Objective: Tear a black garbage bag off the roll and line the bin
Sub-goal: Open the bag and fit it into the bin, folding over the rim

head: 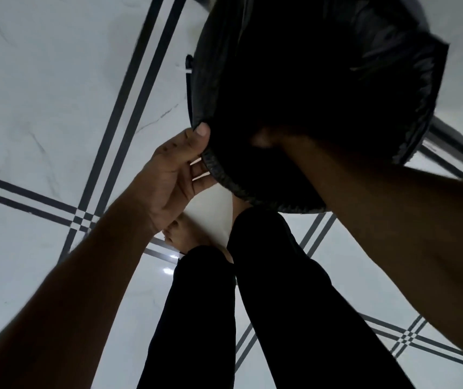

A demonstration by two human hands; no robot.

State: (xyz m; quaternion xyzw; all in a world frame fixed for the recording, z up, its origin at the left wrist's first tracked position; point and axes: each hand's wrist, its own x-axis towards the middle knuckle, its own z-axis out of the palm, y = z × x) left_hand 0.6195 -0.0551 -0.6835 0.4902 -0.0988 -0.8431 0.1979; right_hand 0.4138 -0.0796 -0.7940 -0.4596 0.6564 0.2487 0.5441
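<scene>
With my left hand (168,175) fingers clamped on the bag (295,94) hem at the bin (189,88) rim and my right hand (264,138) blurred, grip untellable, I judge I'm lining, and next must stretch the hem beyond my thumb.

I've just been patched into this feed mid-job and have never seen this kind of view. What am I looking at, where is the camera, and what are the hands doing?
There is one picture only, from a wide-angle camera worn on the person's head, looking straight down. No machine is involved: these are two bare hands. The dark legs and bare feet below are the wearer's own, standing on a white tiled floor with dark stripes. The left hand pinches the edge of the black garbage bag, thumb on top, at the bin's rim. The right hand is blurred and reaches into the dark opening; its grip cannot be made out. The bin itself is almost wholly covered by the bag.
</scene>
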